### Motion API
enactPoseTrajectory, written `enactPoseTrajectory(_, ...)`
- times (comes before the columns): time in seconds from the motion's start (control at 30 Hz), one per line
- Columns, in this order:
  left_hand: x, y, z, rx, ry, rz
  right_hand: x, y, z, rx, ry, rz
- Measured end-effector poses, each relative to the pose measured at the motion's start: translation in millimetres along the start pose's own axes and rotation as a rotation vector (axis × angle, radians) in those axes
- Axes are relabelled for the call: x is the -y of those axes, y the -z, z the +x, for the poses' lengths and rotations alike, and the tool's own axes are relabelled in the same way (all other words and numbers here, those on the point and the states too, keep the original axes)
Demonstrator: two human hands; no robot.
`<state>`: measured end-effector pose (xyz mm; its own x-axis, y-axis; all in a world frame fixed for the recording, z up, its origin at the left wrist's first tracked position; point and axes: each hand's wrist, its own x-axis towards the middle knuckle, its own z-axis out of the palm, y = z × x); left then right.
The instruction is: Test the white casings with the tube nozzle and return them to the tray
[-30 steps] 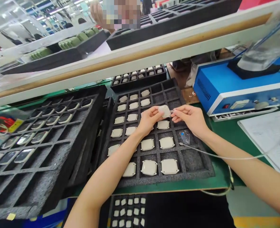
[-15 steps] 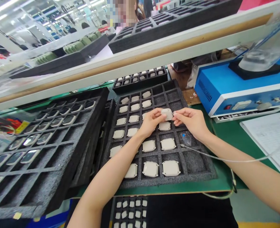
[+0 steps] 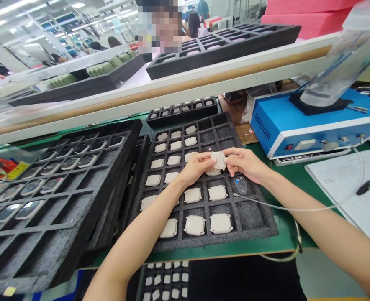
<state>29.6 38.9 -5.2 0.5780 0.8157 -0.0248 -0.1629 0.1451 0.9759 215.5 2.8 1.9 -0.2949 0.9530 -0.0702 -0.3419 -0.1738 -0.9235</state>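
Since the frame half a second ago, the white casing (image 3: pixel 218 161) has been turned in the hands: its broad face now looks more squarely at the camera, where it lay flatter and tilted. The right hand (image 3: pixel 247 164) has closed in too; its fingers, which pinched something small just off the casing's right edge, are now against that edge. Whether the small piece is still between them cannot be told. I would judge that the work in hand is on the casing itself, with that edge getting the attention.

In the head view, the left hand (image 3: pixel 196 167) pinches the casing by its left side, thumb on the face; the right fingers are bunched together at the other side. The casing is held up above the dark foam tray (image 3: pixel 241 236) on the green worktop (image 3: pixel 285 228), with another white casing partly showing just below it. A clear bag (image 3: pixel 242 187) with a blue spot lies in a compartment near the right wrist.

No brand can be read. The paper sheets (image 3: pixel 326 175) at right bear marks too faint to make out, and the yellow label (image 3: pixel 18 168) at far left is illegible.
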Motion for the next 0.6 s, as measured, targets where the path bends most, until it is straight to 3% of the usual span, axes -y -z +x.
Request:
enactPoseTrajectory(0.2, -1.9, -0.1, -2.3, 0.022, 0.05, -0.025, 0.8, 1.1, -0.6, 0.044, -0.002, 0.017)
enactPoseTrajectory(0.4, -1.9, -1.6, 0.1, -0.003, 0.111, -0.018, -1.1, -0.4, -1.5, -0.006, 0.017, -0.009)
enactPoseTrajectory(0.6, 0.7, -5.4, -0.3, -0.039, 0.047, 0.023, -6.9, -4.7, -1.9, -0.035, 0.055, -0.037)
